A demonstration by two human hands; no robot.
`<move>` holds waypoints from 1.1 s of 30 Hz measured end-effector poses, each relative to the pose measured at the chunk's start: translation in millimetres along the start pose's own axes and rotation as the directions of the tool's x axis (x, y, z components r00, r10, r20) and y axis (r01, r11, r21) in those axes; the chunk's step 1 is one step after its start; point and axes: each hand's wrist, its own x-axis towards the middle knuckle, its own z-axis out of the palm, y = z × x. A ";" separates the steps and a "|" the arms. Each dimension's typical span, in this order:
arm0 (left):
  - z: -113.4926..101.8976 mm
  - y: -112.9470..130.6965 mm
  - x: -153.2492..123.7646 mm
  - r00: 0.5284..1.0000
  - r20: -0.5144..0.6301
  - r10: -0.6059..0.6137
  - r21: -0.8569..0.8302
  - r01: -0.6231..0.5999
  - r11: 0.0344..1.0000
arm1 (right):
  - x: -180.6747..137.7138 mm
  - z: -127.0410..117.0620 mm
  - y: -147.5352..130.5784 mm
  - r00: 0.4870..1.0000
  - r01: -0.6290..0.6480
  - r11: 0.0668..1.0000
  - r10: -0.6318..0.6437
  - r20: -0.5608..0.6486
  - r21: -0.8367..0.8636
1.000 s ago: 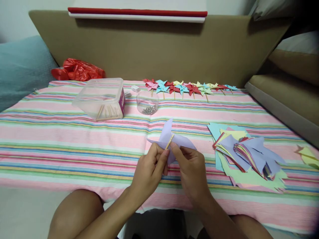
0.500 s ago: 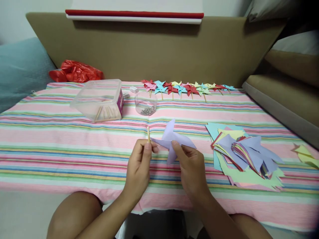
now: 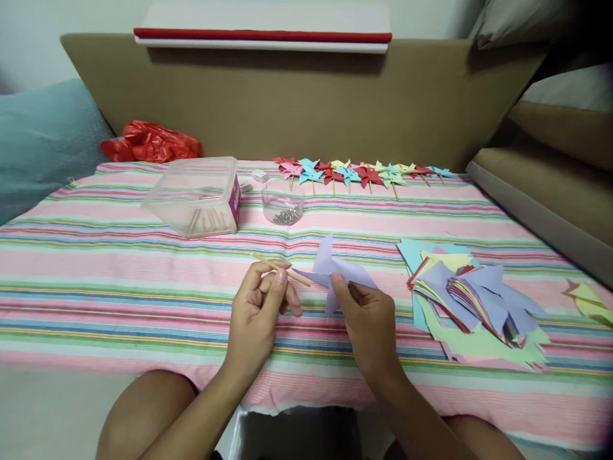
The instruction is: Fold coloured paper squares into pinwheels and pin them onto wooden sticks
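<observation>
Between the thumb and fingers of my left hand point(image 3: 261, 297) is a thin wooden stick point(image 3: 267, 261), slanting down to the right. Its lower end lies close to a purple paper pinwheel point(image 3: 324, 262); I cannot tell whether they touch. My right hand point(image 3: 366, 313) pinches the pinwheel near its middle, thumb on top, and the fingers behind are partly hidden. Past my hands stands a clear round tub point(image 3: 282, 203) with small metal pins in the bottom. To its left, a clear plastic box point(image 3: 191, 198) lies on its side with several sticks inside.
Finished pinwheels point(image 3: 349, 174) lie in a row at the back of the striped cloth point(image 3: 119, 287). A pile of coloured paper point(image 3: 479, 300) is to the right, with a yellow paper piece point(image 3: 591, 300) beyond. A red plastic bag point(image 3: 153, 142) sits at back left.
The stick in my left hand has turned from upright to slanted, its lower end now near the pinwheel. My left hand has shifted slightly left and its fingers have loosened. My right hand still holds the pinwheel.
</observation>
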 end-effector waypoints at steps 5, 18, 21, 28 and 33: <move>-1.7 3.6 -5.9 0.984 0.176 0.006 -0.103 0.012 0.995 | 1.5 0.1 -0.2 1.000 0.001 1.000 -0.001 0.000 -0.014; -0.4 1.2 -1.5 0.887 0.429 -0.170 -0.061 0.217 0.974 | 10.6 -6.7 -0.5 0.998 -0.041 0.991 0.046 -0.030 0.129; 4.6 -5.4 -3.3 0.893 0.417 -0.166 -0.094 0.224 0.970 | 10.4 -5.1 2.0 0.999 -0.032 0.987 0.035 -0.022 0.158; 12.9 -13.5 -11.5 0.907 0.395 -0.148 -0.018 0.169 0.985 | 6.7 -1.1 2.5 0.994 -0.110 0.956 0.106 0.029 0.270; 18.9 -19.5 -13.5 0.923 0.357 -0.143 -0.089 0.186 0.979 | 6.0 1.5 2.5 0.989 -0.145 0.923 0.142 0.036 0.355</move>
